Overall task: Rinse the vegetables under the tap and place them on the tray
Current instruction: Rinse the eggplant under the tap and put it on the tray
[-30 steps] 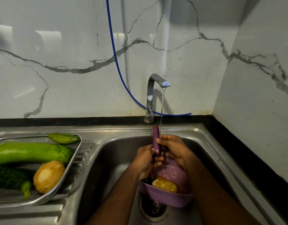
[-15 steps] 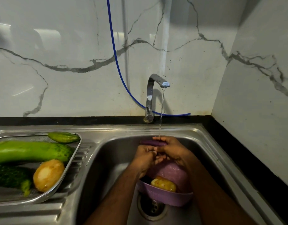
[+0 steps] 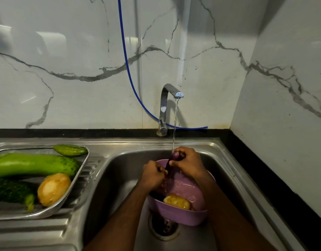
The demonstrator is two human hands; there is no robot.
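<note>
A slim purple eggplant [image 3: 174, 157] stands nearly upright under the running tap [image 3: 167, 104]. My left hand [image 3: 153, 173] grips its lower part and my right hand [image 3: 187, 163] holds its upper end; most of it is hidden by my fingers. Below my hands a purple colander bowl [image 3: 176, 212] sits in the sink with a yellow potato [image 3: 177, 201] in it. On the drainboard at left, the steel tray [image 3: 71, 194] carries a long green gourd [image 3: 33, 165], a small cucumber [image 3: 70, 150], a dark bitter gourd [image 3: 11, 192] and a potato [image 3: 53, 189].
The sink basin [image 3: 120, 169] has its drain [image 3: 164, 228] just in front of the colander. A blue hose [image 3: 128, 69] hangs down the marble wall behind the tap. A black counter edge [image 3: 275, 180] and a side wall close in on the right.
The eggplant went from upright to lying across my hands, and now it is tilted back up under the stream. Both hands kept hold of it over the colander.
</note>
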